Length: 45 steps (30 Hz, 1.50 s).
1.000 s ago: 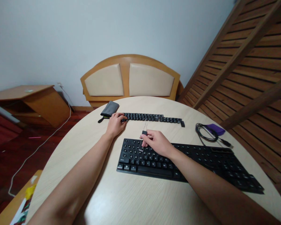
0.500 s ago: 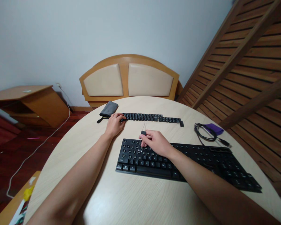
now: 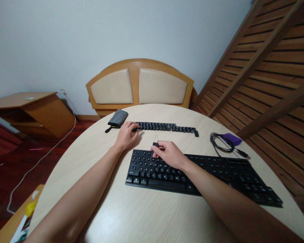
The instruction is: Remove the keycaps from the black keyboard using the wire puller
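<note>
My left hand (image 3: 128,134) rests at the left end of a row of loose black keycaps (image 3: 157,126) on the table. Its fingers are bent onto a keycap there, with the fingertips partly hiding it. In my right hand (image 3: 170,153) is a black keycap puller (image 3: 153,156), pinched between thumb and fingers, its two thin wire prongs pointing away toward the row. That hand hovers over the left part of a black keyboard (image 3: 207,164), whose upper rows show bare key stems. Letter keys and the space bar are still seated along its lower rows.
A grey pouch (image 3: 118,117) lies behind my left hand. On the right, a coiled black USB cable (image 3: 213,141) lies beside a purple cloth or pouch (image 3: 232,139). The round pale table (image 3: 131,216) faces a wooden headboard (image 3: 135,84); slatted wood panels rise at right.
My left hand has shifted slightly right along the keycap row, its fingers now lower over the end. The puller has tilted a little in my right hand, which stays in place.
</note>
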{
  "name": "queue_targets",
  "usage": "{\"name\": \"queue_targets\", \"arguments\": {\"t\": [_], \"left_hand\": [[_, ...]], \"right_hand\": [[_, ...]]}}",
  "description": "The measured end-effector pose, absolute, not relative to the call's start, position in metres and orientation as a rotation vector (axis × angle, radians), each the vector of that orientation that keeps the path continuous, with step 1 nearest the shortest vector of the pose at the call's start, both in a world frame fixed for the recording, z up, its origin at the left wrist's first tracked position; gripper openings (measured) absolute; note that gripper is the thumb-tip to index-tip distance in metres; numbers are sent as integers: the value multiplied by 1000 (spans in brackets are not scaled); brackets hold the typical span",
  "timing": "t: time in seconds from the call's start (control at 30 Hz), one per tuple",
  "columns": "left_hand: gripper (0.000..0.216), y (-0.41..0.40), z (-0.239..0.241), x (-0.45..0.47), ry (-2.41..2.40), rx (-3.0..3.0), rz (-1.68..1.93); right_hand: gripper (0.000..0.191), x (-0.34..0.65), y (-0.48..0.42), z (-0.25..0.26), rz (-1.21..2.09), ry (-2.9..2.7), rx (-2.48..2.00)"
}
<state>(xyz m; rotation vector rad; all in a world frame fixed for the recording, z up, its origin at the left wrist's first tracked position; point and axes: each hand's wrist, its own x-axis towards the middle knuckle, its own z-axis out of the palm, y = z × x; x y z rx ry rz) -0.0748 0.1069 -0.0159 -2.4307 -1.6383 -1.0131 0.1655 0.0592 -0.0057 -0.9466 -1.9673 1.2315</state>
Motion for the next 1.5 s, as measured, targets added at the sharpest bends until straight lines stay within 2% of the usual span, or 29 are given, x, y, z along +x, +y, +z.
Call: {"name": "queue_targets", "arguments": {"t": [0.3,0.6,0.9,1.03,1.13,1.33,1.5], "left_hand": [[14,73,0,-32,-1450,-2984,-687],[19,64,-2,-19,-1433,-2993,-613],[22,60,0,-16,-1418,-2918,-529],[22,55,2,-16,-1439,-2881,-491],[22,44,0,-16,-1546,-2813,-583],[21,18,-11,-14,-1736,-2793,-1104],[11,16,-10,-13,-1642,-2886,-1086]], "right_hand": [[31,170,55,4,788,-2139,-973],[29,178,36,53,670,-2345,-966],[33,188,19,12,798,-2174,-1097],[33,189,18,8,716,-2182,-1023],[35,188,18,7,644,-2220,-963],[33,188,19,4,605,-2308,-867],[29,188,15,4,497,-2361,-795]]}}
